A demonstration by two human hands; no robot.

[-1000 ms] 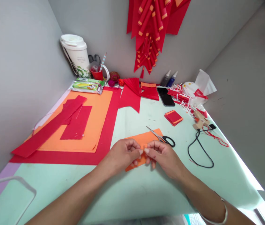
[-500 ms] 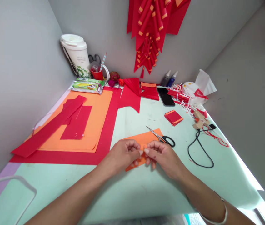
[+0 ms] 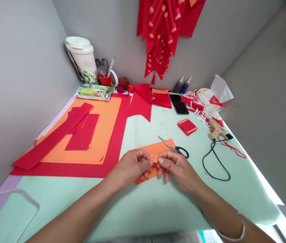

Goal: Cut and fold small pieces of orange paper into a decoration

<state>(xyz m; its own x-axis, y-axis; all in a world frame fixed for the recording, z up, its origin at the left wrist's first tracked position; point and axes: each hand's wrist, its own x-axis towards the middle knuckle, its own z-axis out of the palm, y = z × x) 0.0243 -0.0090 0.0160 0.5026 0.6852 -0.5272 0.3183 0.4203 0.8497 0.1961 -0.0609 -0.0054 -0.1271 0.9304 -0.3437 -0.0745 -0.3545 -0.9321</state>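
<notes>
Head view. Left hand (image 3: 133, 168) and right hand (image 3: 180, 168) face each other low at centre, over the bench (image 3: 138, 209). Between them, a small orange paper slip (image 3: 154, 158), held at both ends: thumb and fingers of the left pinching one end, those of the right the other. Far fingers of each hand partly hidden. Slip appears just above a larger orange sheet (image 3: 151, 147); contact with it cannot be told. A faint mark shows on the slip's face, too small to read.

Just changed: the fingertips have drawn a little apart, the right hand slightly outward. Judgement: the slip is being opened or flattened by hand, with no cutting under way, since the scissors (image 3: 173, 149) lie untouched, partly on the sheet beside the right hand.

Against the frame half a second back: fingertips nearly met then, only a narrow bit of slip showing; now a broader face lies exposed. Scissors unmoved. Stack of red paper pieces with orange edges (image 3: 187, 127), beyond the right hand, likewise in place.
</notes>
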